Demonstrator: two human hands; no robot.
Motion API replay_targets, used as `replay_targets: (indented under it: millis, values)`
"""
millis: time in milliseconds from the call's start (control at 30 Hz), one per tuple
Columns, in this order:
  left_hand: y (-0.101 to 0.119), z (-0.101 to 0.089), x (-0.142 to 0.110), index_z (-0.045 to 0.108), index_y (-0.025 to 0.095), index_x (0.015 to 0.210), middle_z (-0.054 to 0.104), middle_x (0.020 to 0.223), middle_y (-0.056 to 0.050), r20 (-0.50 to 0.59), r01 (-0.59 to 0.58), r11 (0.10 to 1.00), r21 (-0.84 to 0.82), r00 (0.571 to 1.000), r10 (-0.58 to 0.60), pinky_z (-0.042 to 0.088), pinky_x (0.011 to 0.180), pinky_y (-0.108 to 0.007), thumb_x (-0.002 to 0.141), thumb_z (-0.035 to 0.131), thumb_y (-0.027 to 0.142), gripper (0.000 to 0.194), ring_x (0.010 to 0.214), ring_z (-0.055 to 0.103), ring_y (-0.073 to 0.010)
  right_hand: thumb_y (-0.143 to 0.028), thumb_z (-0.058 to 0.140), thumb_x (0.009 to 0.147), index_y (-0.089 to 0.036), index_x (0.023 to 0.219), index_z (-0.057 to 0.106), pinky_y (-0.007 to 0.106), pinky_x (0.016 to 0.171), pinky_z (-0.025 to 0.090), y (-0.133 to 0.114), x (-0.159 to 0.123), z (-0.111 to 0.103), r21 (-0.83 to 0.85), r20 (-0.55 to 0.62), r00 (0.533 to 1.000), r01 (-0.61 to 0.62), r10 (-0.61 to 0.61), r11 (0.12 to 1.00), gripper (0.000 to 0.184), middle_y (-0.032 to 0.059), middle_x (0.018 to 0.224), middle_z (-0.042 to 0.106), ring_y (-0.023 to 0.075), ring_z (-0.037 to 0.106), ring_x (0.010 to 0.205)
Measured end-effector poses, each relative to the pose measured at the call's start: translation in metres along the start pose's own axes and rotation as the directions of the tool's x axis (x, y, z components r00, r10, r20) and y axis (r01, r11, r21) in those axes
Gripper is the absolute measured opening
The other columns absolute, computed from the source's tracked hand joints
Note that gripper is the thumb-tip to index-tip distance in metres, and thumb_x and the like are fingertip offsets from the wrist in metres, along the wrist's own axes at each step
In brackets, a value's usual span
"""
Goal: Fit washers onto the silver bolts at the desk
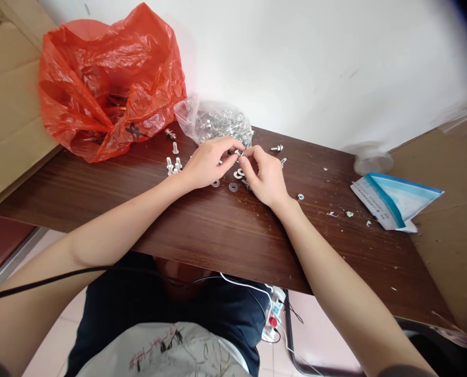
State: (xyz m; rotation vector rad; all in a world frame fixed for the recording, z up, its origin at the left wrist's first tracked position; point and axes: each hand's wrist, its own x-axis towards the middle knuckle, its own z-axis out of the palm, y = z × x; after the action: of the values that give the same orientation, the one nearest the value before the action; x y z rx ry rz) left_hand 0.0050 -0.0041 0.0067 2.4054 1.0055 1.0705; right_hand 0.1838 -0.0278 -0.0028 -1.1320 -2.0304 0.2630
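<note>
Both hands meet just in front of the clear bag of hardware [218, 123]: the left hand [208, 165] and right hand [265, 177] have their fingers pressed together, pinching one small metal fastener [238, 153] between them, just off the tabletop [202, 230]. Risk here: the piece is tiny and could slip (loose washers [233, 186] already lie under the hands) and roll among them. The standing bolts [173, 165] left of the bag sit close to the left wrist, easily knocked over.

Red plastic bag [108, 84]; dark brown wood-grain table [202, 230]; silver washers [233, 186]; blue-white packet [394, 201].
</note>
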Motion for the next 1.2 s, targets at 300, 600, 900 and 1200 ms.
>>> replay_targets:
  millis: [300, 600, 900, 1200]
  values:
    - [0.0066, -0.0037, 0.0005, 0.063, 0.019, 0.099, 0.064, 0.091, -0.004, 0.056, -0.029, 0.993, 0.111, 0.998, 0.023, 0.046, 0.081, -0.031, 0.087, 0.044, 0.014, 0.022, 0.091, 0.060, -0.0182, -0.051, 0.042, 0.097, -0.022, 0.086, 0.053, 0.031, 0.062, 0.039, -0.0011, -0.0003, -0.0014, -0.016, 0.021, 0.999, 0.026, -0.026, 1.000, 0.034, 0.0025, 0.074, 0.061, 0.0164, 0.053, 0.063]
    - [0.0021, -0.0011, -0.0007, 0.063, 0.018, 0.102, 0.066, 0.092, -0.004, -0.005, -0.041, 0.995, 0.091, 0.999, 0.041, 0.045, 0.077, -0.028, 0.088, 0.046, 0.014, 0.023, 0.084, 0.059, -0.0150, -0.053, 0.037, 0.100, -0.022, 0.090, 0.052, 0.032, 0.066, 0.040, 0.0006, -0.0012, 0.0016, -0.035, -0.011, 1.000, 0.019, -0.020, 0.999, 0.036, 0.0031, 0.079, 0.062, 0.0181, 0.057, 0.069]
    - [-0.0002, 0.0003, -0.0007, 0.064, 0.017, 0.101, 0.067, 0.093, -0.003, -0.055, -0.078, 0.995, 0.059, 0.995, 0.081, 0.045, 0.073, -0.026, 0.090, 0.048, 0.017, 0.019, 0.078, 0.059, -0.0128, -0.055, 0.030, 0.101, -0.023, 0.092, 0.051, 0.034, 0.067, 0.044, 0.0039, -0.0009, 0.0030, -0.024, -0.049, 0.998, 0.028, -0.029, 0.999, 0.040, 0.0027, 0.079, 0.061, 0.0187, 0.056, 0.069]
    - [-0.0027, -0.0001, -0.0013, 0.063, 0.017, 0.102, 0.067, 0.093, -0.004, 0.009, -0.095, 0.989, 0.110, 0.995, 0.095, 0.045, 0.074, -0.027, 0.089, 0.047, 0.017, 0.020, 0.081, 0.060, -0.0144, -0.049, 0.038, 0.100, -0.022, 0.085, 0.050, 0.032, 0.062, 0.039, 0.0029, -0.0002, 0.0025, -0.015, -0.041, 0.998, 0.036, -0.036, 0.999, 0.033, 0.0021, 0.075, 0.061, 0.0168, 0.055, 0.067]
